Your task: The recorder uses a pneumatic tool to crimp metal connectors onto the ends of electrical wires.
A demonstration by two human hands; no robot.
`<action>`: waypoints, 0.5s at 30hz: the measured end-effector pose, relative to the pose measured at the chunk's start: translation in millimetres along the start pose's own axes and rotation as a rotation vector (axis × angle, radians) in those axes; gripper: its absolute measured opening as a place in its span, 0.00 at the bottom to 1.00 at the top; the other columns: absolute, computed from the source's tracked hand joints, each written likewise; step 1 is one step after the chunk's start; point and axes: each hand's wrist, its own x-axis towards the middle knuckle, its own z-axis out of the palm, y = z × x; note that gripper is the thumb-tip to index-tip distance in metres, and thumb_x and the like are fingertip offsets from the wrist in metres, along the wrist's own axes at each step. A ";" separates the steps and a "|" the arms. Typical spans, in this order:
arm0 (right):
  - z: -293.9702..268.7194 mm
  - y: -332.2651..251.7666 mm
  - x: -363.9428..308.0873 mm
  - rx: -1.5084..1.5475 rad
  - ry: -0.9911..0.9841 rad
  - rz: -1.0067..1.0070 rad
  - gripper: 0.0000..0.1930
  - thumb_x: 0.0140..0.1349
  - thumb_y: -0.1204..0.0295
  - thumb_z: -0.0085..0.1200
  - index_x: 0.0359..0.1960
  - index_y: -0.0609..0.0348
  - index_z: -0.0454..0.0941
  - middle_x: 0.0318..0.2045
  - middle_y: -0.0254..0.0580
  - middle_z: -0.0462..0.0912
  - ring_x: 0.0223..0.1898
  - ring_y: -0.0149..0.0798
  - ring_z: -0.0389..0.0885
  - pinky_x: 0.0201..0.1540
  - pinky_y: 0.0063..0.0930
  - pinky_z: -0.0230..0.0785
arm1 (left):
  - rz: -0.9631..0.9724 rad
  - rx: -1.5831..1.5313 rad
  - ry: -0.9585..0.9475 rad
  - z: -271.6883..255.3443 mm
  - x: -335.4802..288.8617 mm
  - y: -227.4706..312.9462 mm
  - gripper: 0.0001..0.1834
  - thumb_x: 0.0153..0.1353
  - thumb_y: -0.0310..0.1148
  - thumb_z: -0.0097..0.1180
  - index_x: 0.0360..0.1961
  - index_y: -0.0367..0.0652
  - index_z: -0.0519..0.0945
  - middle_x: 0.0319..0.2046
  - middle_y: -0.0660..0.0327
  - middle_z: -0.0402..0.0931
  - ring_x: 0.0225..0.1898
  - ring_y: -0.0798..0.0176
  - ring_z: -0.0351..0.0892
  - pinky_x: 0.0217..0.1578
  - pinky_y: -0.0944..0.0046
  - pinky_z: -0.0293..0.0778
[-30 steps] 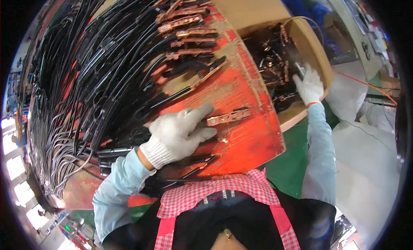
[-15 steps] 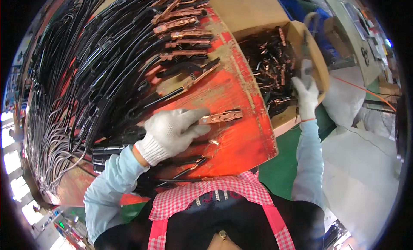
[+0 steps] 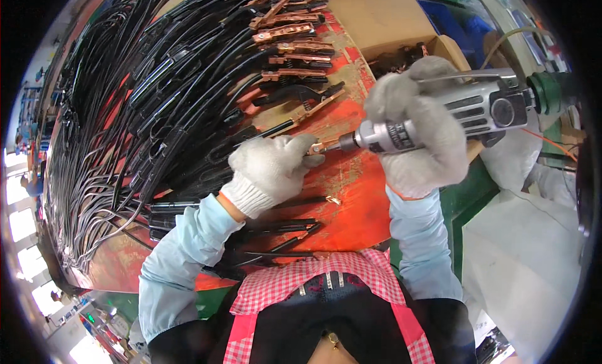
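My left hand [image 3: 268,169], in a white knit glove, pinches a small copper clamp piece [image 3: 321,147] just above the red table. Wrapped in the same kind of glove, my right hand [image 3: 421,129] grips a silver power screwdriver [image 3: 486,107] held level. Its dark bit [image 3: 347,141] points left and meets the copper clamp piece, or nearly so; the exact contact is too small to tell. Most of the clamp piece is covered by my left fingers. Beyond my left hand lies a row of copper clamps [image 3: 285,33] joined to black cables.
Bundles of black cables [image 3: 94,195] cover the table's left side. The red tabletop [image 3: 357,207] ends in an edge to my right. An open cardboard box [image 3: 382,19] with copper and black parts stands beyond that edge. A whitish sheet [image 3: 520,245] is at the right.
My right hand has come from the box side to the table with the power screwdriver. My left hand has moved slightly right and up, and the copper clamp piece is now mostly covered.
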 end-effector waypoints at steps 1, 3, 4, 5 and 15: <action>4.0 0.1 -9.1 0.180 0.101 0.144 0.19 0.71 0.66 0.47 0.53 0.72 0.74 0.44 0.58 0.81 0.38 0.50 0.82 0.37 0.41 0.79 | 0.005 -0.004 -0.003 -0.5 0.0 0.6 0.13 0.61 0.47 0.63 0.42 0.53 0.83 0.23 0.56 0.81 0.25 0.47 0.82 0.23 0.49 0.74; 15.1 -2.9 -16.1 0.228 0.275 0.321 0.20 0.68 0.66 0.46 0.53 0.71 0.71 0.39 0.54 0.78 0.36 0.47 0.78 0.37 0.39 0.75 | 0.018 -0.013 -0.011 -1.3 0.8 0.4 0.13 0.61 0.48 0.63 0.40 0.53 0.83 0.23 0.56 0.81 0.24 0.47 0.82 0.23 0.50 0.74; 32.4 -8.7 -5.7 0.091 0.349 0.349 0.20 0.64 0.68 0.47 0.52 0.71 0.70 0.32 0.50 0.74 0.31 0.44 0.73 0.34 0.38 0.71 | 0.036 -0.018 0.006 0.6 1.1 0.7 0.13 0.61 0.48 0.62 0.39 0.52 0.83 0.23 0.57 0.81 0.24 0.48 0.82 0.22 0.50 0.74; 50.2 -11.0 5.3 -0.039 0.417 0.377 0.20 0.59 0.70 0.49 0.51 0.71 0.69 0.26 0.46 0.70 0.26 0.41 0.68 0.32 0.37 0.66 | 0.044 -0.027 0.019 1.9 -0.2 -1.2 0.13 0.61 0.48 0.62 0.39 0.52 0.83 0.23 0.57 0.81 0.24 0.48 0.82 0.22 0.50 0.74; 49.3 -16.1 8.5 -0.061 0.299 0.413 0.23 0.46 0.87 0.53 0.48 0.62 0.69 0.25 0.44 0.75 0.26 0.38 0.73 0.28 0.32 0.69 | 0.044 -0.060 -0.041 0.7 -2.8 0.1 0.13 0.61 0.47 0.62 0.41 0.52 0.83 0.23 0.57 0.81 0.23 0.48 0.82 0.20 0.49 0.74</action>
